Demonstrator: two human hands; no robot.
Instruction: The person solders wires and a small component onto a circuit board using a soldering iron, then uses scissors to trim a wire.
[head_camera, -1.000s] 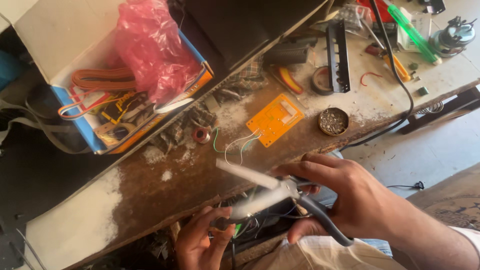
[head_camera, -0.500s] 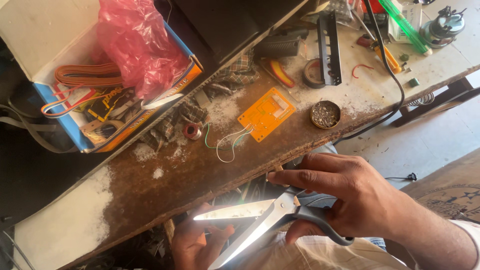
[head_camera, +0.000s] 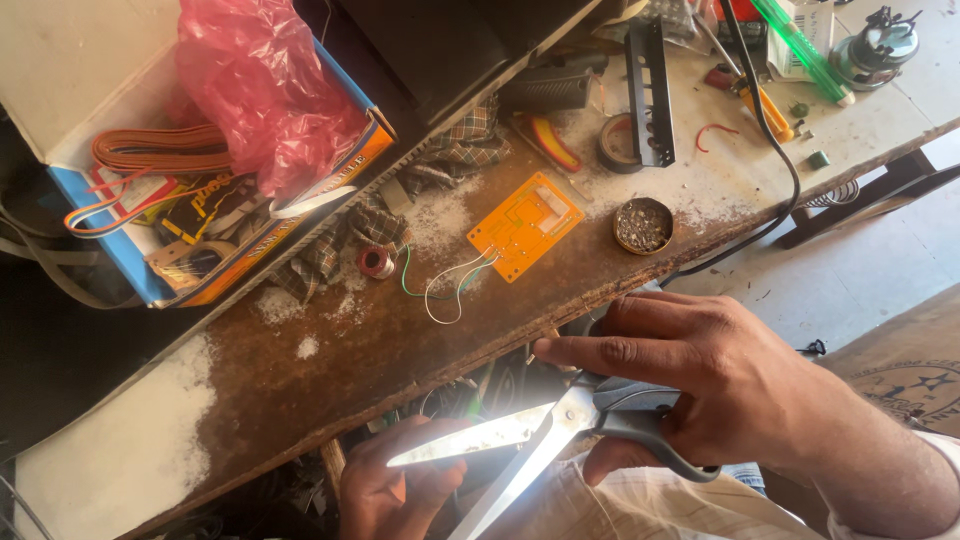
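Note:
My right hand (head_camera: 730, 390) grips the grey handles of a pair of scissors (head_camera: 560, 425) below the near edge of the worn wooden workbench (head_camera: 330, 360). The shiny blades are spread apart and point left. My left hand (head_camera: 400, 490) sits under the upper blade near its tip, fingers curled; whether it pinches anything is hidden. On the bench above lies an orange circuit board (head_camera: 525, 225) with thin white and green wires (head_camera: 445, 285) trailing from it.
A blue and orange box (head_camera: 120, 270) holding ribbon cable and a pink plastic bag (head_camera: 260, 90) stands at the left. A small solder coil (head_camera: 376, 263), a round tin (head_camera: 642, 225), a tape roll (head_camera: 612, 145), a black bracket (head_camera: 650, 95) and a black cable (head_camera: 770, 130) lie on the bench.
The scissor blades have spread open from nearly together. Both hands have dropped lower, away from the bench edge, with my left hand staying under the blades.

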